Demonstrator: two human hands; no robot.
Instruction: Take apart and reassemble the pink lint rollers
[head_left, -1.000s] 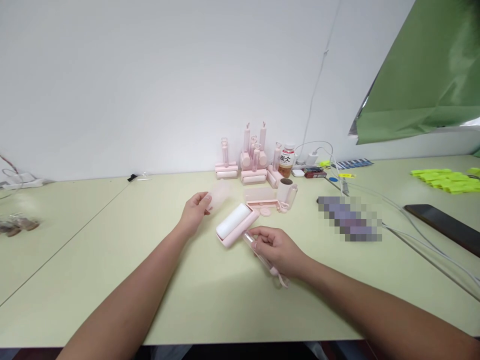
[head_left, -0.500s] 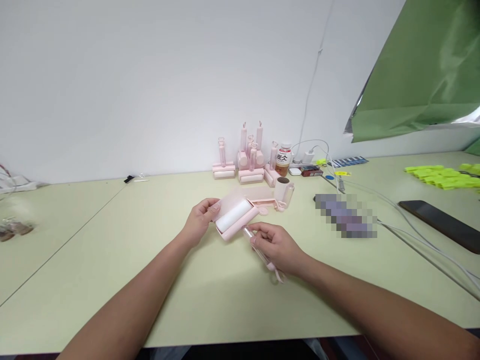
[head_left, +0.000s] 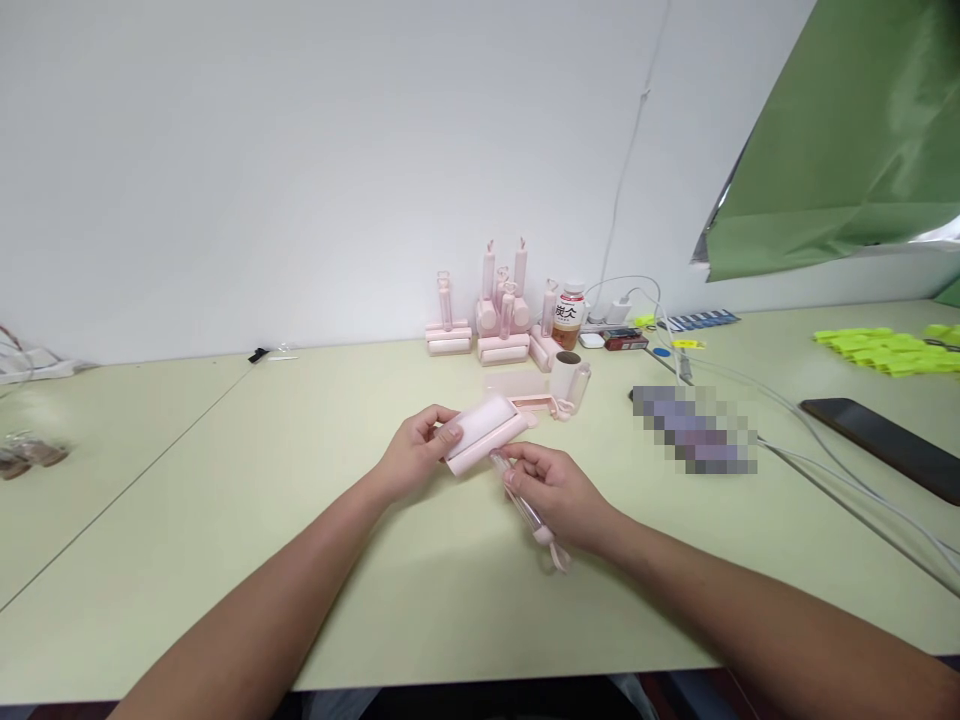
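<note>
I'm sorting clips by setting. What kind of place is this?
Probably a small assembly workbench: the hands hold a pink lint roller, finished rollers line the wall, a green backdrop hangs nearby.

You sit in a plain workroom or small assembly office: a long pale green desk (head_left: 187, 480) against a bare white wall (head_left: 300, 150), a row of identical pink plastic lint rollers (head_left: 495, 320) lined up at the back, white charging cables (head_left: 825, 440), and a green backdrop sheet (head_left: 847, 140) hanging to your right.

pixelated patch (head_left: 695, 430), phone (head_left: 885, 448) cut off
</note>
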